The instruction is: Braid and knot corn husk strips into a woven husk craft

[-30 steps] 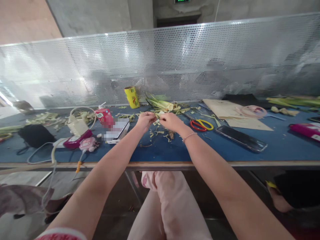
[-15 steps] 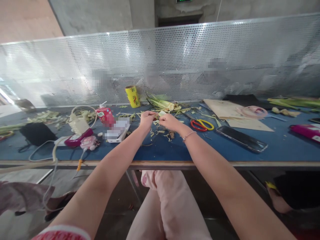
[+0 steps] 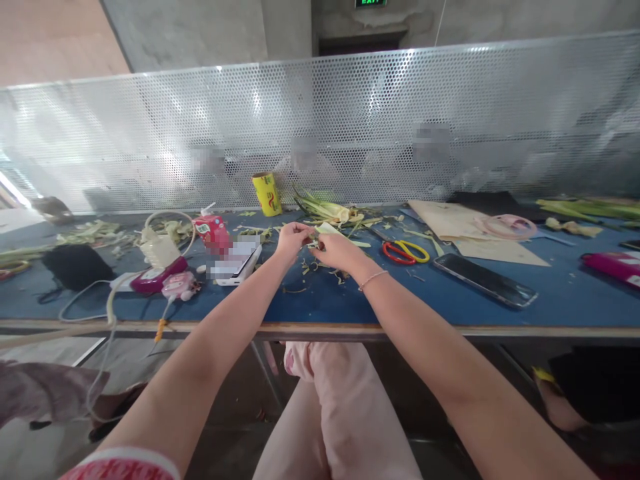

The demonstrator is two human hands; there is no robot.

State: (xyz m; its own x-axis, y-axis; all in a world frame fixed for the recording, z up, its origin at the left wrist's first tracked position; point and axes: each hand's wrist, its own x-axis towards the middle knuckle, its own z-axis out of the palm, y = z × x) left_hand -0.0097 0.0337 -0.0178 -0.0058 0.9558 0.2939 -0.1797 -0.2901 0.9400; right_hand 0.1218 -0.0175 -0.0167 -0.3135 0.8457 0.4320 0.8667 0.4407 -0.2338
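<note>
Over the middle of the blue table (image 3: 320, 303), my left hand (image 3: 291, 238) and my right hand (image 3: 336, 250) meet, both pinched shut on a pale green leaf strip (image 3: 334, 230). The strip sticks out to the right past my right hand's fingers. Small leaf scraps (image 3: 315, 268) lie on the table just below the hands. A pile of green leaves (image 3: 327, 210) lies right behind them. My right wrist wears a thin bracelet.
Red and yellow scissors (image 3: 405, 251) and a dark phone (image 3: 485, 281) lie to the right. A yellow tape roll (image 3: 265, 193) stands behind. A red carton (image 3: 212, 231), a white phone (image 3: 235, 262), chargers and cables are on the left. A perforated metal screen (image 3: 350, 127) backs the table.
My right hand has shifted slightly left and toward me, and the leaf strip now shows longer to the right of the fingers. Both hands stay pinched on it.
</note>
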